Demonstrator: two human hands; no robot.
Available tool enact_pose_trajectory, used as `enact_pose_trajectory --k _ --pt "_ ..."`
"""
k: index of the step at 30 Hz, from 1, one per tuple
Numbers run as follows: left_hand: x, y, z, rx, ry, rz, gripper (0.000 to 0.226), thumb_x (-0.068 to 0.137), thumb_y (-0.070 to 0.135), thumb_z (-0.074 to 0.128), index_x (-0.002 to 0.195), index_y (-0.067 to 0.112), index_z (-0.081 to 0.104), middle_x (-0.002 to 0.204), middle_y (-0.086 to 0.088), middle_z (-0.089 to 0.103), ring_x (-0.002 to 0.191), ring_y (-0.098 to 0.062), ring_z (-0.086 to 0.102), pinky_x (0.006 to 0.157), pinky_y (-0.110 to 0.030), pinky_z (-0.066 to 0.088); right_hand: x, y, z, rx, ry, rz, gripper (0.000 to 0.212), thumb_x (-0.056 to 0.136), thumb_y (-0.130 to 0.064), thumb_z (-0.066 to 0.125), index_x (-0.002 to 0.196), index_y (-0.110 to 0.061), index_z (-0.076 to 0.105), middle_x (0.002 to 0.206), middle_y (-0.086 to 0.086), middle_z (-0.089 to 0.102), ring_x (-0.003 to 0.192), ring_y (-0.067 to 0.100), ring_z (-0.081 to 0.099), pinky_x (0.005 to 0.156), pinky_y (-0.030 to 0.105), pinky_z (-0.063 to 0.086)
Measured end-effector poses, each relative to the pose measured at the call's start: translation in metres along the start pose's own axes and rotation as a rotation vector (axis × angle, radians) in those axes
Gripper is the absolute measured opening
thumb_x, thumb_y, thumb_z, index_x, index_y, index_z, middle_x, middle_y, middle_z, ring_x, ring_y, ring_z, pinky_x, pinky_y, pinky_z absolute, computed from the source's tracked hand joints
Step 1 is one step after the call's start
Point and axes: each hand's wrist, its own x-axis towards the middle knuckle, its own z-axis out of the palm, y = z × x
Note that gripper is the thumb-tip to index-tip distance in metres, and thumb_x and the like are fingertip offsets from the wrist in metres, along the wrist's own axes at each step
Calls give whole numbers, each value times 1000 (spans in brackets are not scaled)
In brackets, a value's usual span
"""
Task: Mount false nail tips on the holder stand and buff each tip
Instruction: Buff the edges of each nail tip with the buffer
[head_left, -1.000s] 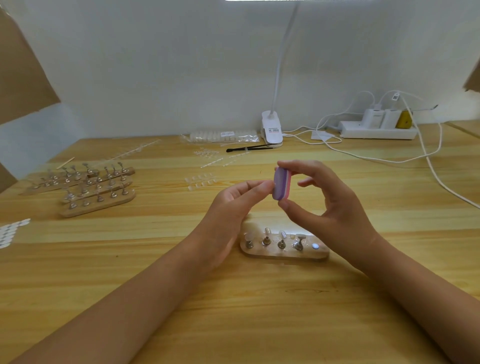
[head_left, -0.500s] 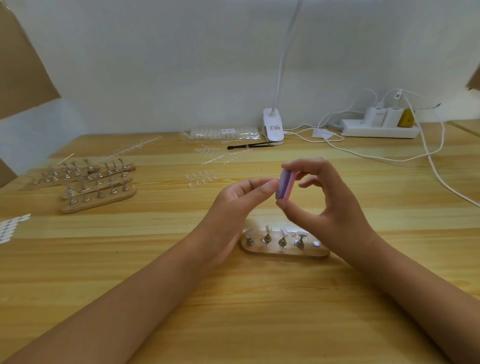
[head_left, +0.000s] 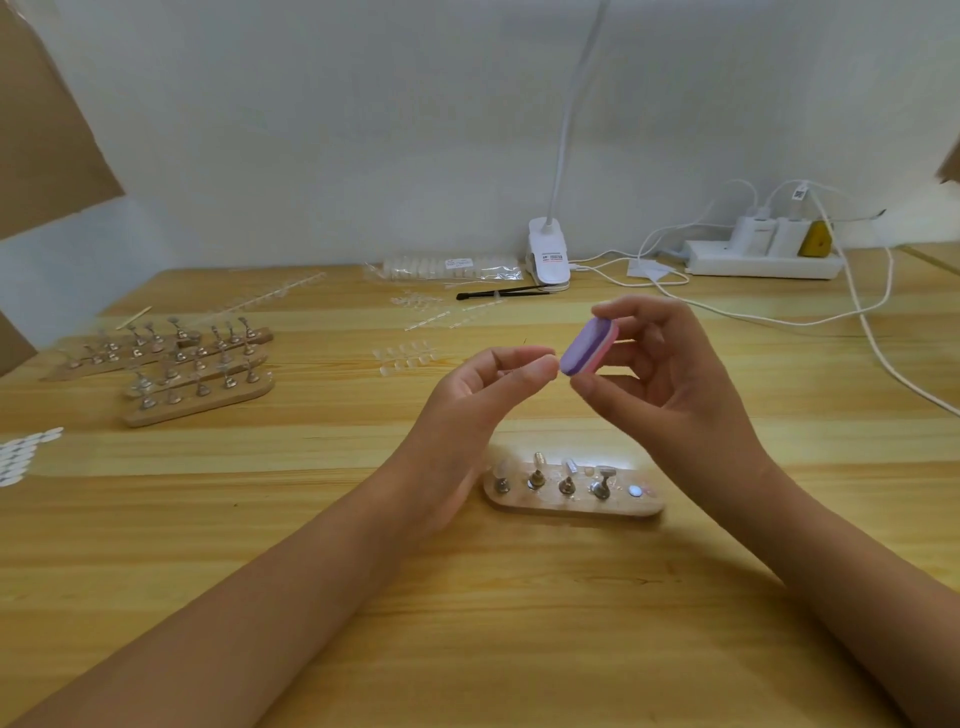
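My right hand (head_left: 670, 384) holds a small purple and pink buffer block (head_left: 584, 353) between thumb and fingers, tilted so that its purple face shows. My left hand (head_left: 467, 410) pinches thumb and forefinger together at the block's lower left end, on a nail tip that the fingertips almost hide. Both hands hover above a wooden holder stand (head_left: 571, 506) on the table. The stand carries several metal pegs, and its rightmost spot shows only a round white dot.
More wooden stands (head_left: 197, 400) with pegs lie at the left. Loose clear nail tips (head_left: 405, 358) lie behind my hands. A lamp clip (head_left: 548, 257), a bag of tips (head_left: 447, 267), a black tool (head_left: 498, 293) and a power strip (head_left: 763, 262) with cables line the back.
The buffer block has tilted from upright to slanted, so its purple face now shows. Both hands stay close together above the stand.
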Motion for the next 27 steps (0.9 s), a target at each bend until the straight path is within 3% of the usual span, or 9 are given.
enact_pose_trajectory --k 3,8,14,21,27 --pt "1 -1 -1 -25 -6 6 34 79 37 70 108 21 72 116 1 73 121 -10 59 114 -34 32 -1 -1 1 64 -3 31 38 83 -12 68 117 -19 55 103 7 63 96 14 67 80 20 53" --pt "2 -1 -1 -49 4 13 35 77 36 70 108 19 72 114 0 73 122 -13 59 116 -34 31 -1 0 3 72 -11 39 31 85 -17 69 114 -19 58 97 0 68 92 15 68 80 22 53" --pt "0 -1 1 -46 -1 13 33 77 35 70 105 18 70 107 1 73 110 -7 63 103 -26 38 -3 1 8 101 -19 26 22 88 -15 65 108 -12 58 94 -3 70 89 16 69 78 23 54" --pt "1 -1 -1 -26 5 13 30 77 37 70 102 21 70 108 4 74 113 -5 63 105 -26 36 -4 -2 6 79 33 37 35 86 -7 67 117 -18 58 100 -9 69 92 9 70 78 15 53" --pt "2 -2 -1 -31 34 19 28 75 36 71 99 22 70 103 7 74 109 -3 64 95 -20 39 -4 -4 7 72 58 40 27 83 -13 67 110 -16 63 101 -3 73 94 15 72 83 21 55"
